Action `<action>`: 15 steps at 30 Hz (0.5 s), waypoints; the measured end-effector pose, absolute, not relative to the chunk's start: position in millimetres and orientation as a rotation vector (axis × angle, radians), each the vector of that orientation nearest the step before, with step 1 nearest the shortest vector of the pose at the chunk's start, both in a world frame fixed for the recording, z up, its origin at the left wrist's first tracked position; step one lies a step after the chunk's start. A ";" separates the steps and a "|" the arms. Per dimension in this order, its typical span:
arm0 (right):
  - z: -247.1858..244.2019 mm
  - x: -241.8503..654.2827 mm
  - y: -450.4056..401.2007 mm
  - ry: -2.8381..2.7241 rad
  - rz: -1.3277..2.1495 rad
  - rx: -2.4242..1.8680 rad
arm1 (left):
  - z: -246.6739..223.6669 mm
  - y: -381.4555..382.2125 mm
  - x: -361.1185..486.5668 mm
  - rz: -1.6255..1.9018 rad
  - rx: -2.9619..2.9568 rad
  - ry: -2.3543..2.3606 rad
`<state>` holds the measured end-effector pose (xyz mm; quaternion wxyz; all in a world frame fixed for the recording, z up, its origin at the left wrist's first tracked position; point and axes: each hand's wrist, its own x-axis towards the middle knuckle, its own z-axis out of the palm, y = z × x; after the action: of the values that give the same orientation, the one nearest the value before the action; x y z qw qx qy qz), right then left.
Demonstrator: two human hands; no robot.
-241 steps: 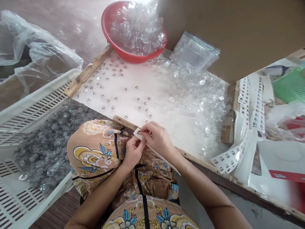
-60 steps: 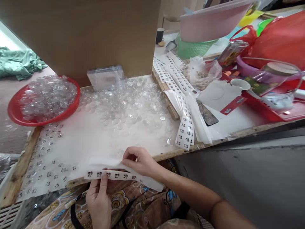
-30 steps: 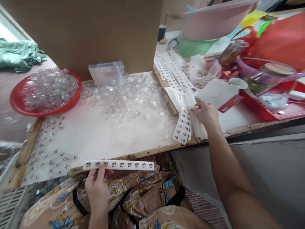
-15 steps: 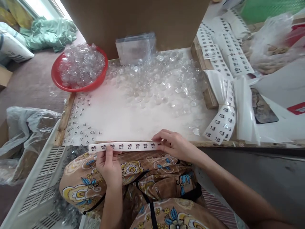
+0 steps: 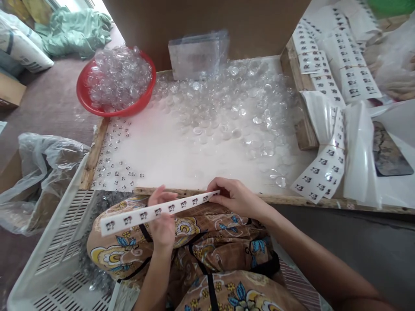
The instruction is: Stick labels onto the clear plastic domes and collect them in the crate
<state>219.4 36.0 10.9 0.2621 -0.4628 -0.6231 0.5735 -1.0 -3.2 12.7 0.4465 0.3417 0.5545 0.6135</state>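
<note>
A white strip of stickers (image 5: pixel 149 214) with small dark panda-like prints slants over my lap, its left end lower and closer to me. Its right end is pinched between the thumb and fingers of my right hand (image 5: pixel 235 198) at the table's front edge. My left hand (image 5: pixel 163 229) is behind the middle of the strip, fingers stretched and apart, partly hidden by it. Similar small prints on clear pieces (image 5: pixel 121 174) lie at the table's left side. Many clear, round plastic pieces (image 5: pixel 223 116) are spread over the white tabletop (image 5: pixel 155 147).
A red bowl (image 5: pixel 125 111) heaped with clear plastic pieces stands at the back left. Bundled sticker sheets (image 5: pixel 319 168) and a phone-like dark slab (image 5: pixel 391 151) lie on the right. A white crate (image 5: pixel 61 233) is at lower left; a cardboard panel (image 5: pixel 207 21) rises behind.
The strip has tilted, its left end swinging down toward me. My left hand has loosened from its pinch and spread its fingers behind the strip. My right hand keeps its end.
</note>
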 end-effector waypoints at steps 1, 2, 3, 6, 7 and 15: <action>10.4 217.5 40.6 -1.706 1.588 -1.186 | 11.0 -5.8 1.0 1.418 0.934 1.406; 9.6 215.7 46.3 -1.723 1.589 -1.136 | 8.8 -8.5 2.9 1.337 0.996 1.456; 8.1 213.7 52.9 -1.743 1.541 -1.123 | 6.0 -11.0 4.4 1.270 1.026 1.497; -0.3 206.0 72.7 -1.909 1.129 -1.259 | -3.3 -17.1 4.5 1.193 0.969 1.518; -4.0 202.7 77.6 -2.016 0.980 -1.302 | -6.0 -18.7 3.0 1.188 0.950 1.520; -20.9 190.8 85.4 -2.365 0.677 -1.414 | -16.4 -25.1 -12.9 1.152 0.866 1.539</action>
<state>190.8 85.4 -20.9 0.1515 -0.4926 -0.8238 0.2360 -12.9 -25.1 -16.4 0.4940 0.3571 0.6346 0.4752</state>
